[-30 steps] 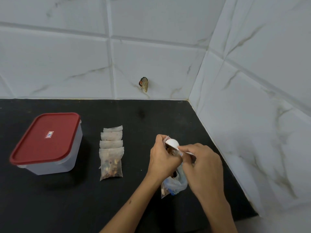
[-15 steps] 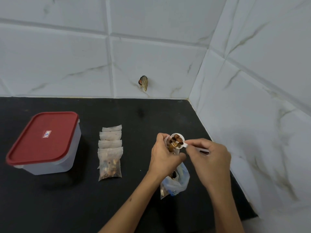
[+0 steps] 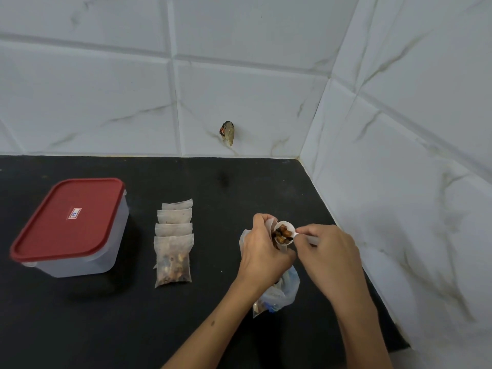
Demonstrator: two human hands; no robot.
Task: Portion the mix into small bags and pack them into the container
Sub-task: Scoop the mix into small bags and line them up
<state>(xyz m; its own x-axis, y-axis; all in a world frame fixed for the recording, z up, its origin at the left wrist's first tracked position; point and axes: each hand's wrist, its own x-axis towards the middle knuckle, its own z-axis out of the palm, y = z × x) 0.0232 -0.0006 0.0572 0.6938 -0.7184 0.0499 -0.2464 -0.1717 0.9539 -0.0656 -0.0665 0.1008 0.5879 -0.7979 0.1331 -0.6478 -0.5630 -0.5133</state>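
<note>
While the white plastic scoop sits heaped with brown and dark pieces of mix right of centre in the frame, its bowl lies at the mouth of a small paper-like bag that the left hand grips with curled fingers. The right hand pinches the scoop's handle between thumb and fingertips, just right of the bowl — the two hands are almost touching. Below them, toward the lower middle, a clear plastic supply bag with some mix in its bottom stands on the black countertop, partly hidden by the left wrist. To the left, at mid-frame, a row of small filled bags lies overlapped in a column; the nearest shows its mix through the thin material. Farther left sits the translucent container, its red lid on — a small label shows on top. White marbled tiles fill the upper frame, with a small stub sticking out low on the wall.
</note>
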